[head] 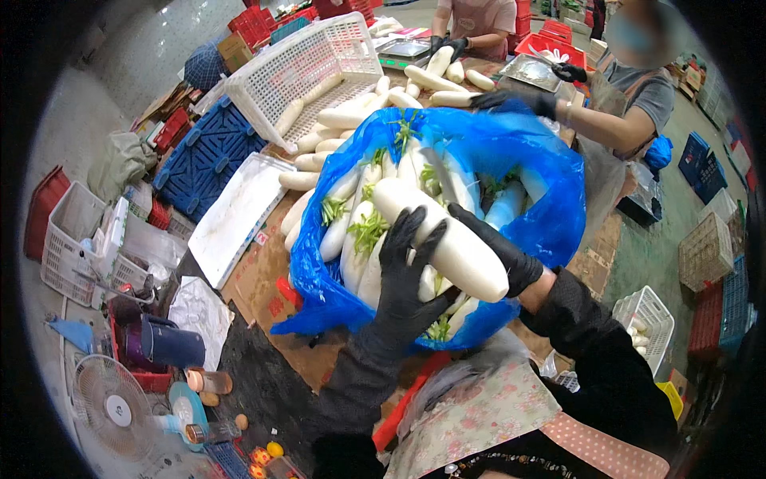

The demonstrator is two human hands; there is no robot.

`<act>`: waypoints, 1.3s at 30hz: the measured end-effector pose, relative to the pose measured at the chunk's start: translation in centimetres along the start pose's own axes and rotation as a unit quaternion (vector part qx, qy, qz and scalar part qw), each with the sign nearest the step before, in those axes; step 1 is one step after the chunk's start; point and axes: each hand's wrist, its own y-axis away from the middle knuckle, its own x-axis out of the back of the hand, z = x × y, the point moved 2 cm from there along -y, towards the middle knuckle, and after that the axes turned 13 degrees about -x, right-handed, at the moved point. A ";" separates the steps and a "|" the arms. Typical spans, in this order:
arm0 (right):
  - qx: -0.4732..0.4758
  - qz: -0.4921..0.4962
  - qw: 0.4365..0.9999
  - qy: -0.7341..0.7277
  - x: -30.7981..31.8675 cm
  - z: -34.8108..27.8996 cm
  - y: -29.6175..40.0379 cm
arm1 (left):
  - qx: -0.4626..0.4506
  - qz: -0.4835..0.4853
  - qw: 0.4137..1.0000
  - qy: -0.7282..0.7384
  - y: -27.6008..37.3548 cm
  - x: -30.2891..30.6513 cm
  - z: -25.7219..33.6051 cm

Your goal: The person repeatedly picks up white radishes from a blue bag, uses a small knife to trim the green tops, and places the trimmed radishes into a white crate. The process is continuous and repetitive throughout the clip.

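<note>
My left hand [402, 269], in a black glove, grips a peeled-looking white daikon radish [458, 248] that has no leaves. A knife with a broad metal blade [441, 175] rises from my right hand [501, 246], also black-gloved, along the radish's far side; its handle is hidden in the fist. Below both hands an open blue plastic bag [553, 221] holds many daikons [354, 224] with trimmed green leaf stubs [366, 230]. The bag stands on a cardboard-covered table [257, 293].
A white plastic crate [305, 57] lies tipped beside loose daikons [344, 118]. Across the table a co-worker's gloved hand [520, 103] reaches toward the bag, the other near a knife [538, 54]. Another person handles radishes by a scale [402, 49]. A foam lid [233, 215] lies left.
</note>
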 end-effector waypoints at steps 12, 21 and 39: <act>0.057 0.117 0.947 0.294 -0.2 1.3 1.0 | 0.409 0.189 0.803 0.391 10.4 -2.4 -0.7; 0.211 0.061 0.623 0.751 -3.8 -4.1 0.2 | 0.328 0.164 0.915 0.166 11.4 -0.5 0.4; 0.083 -0.006 0.897 0.435 -0.4 0.3 -2.6 | 0.293 0.263 0.898 0.195 7.7 -0.5 -1.7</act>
